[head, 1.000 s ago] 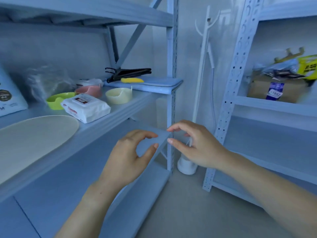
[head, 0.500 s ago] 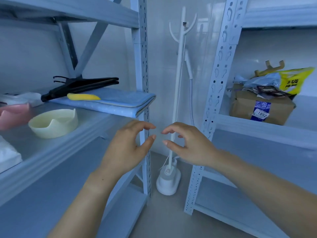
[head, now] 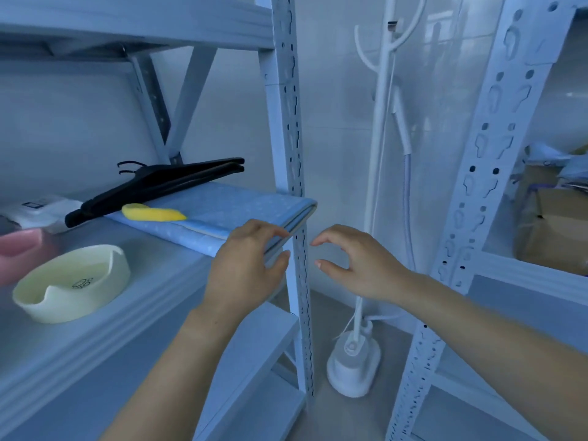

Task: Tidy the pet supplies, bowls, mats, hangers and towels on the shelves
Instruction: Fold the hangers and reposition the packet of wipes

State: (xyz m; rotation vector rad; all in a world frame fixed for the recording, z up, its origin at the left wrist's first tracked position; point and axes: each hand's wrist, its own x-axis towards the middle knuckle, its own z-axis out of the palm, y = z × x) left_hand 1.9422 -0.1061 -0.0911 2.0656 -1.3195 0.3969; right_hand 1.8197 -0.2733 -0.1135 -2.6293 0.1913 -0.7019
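Note:
A folded blue towel (head: 229, 206) lies at the right end of the middle shelf (head: 127, 316), its corner sticking out past the shelf post (head: 292, 154). My left hand (head: 248, 268) pinches the towel's front edge, fingers on top and thumb underneath. My right hand (head: 350, 265) hovers just right of the post, fingers curled and apart, holding nothing. Black hangers (head: 159, 183) and a small yellow piece (head: 152, 213) rest on the towel. A cream pet bowl (head: 73, 281) sits on the shelf to the left, with a pink bowl (head: 19, 249) at the frame's edge.
A white pack (head: 41, 211) lies behind the pink bowl. A white garment steamer stand (head: 353, 361) stands on the floor between the two shelf units. The right unit's post (head: 486, 186) is close to my right arm; a cardboard box (head: 553, 227) sits on its shelf.
The view has moved closer to the shelf's right end. Both hands rose; my left hand went from empty air to the towel's front edge. My right hand stayed empty.

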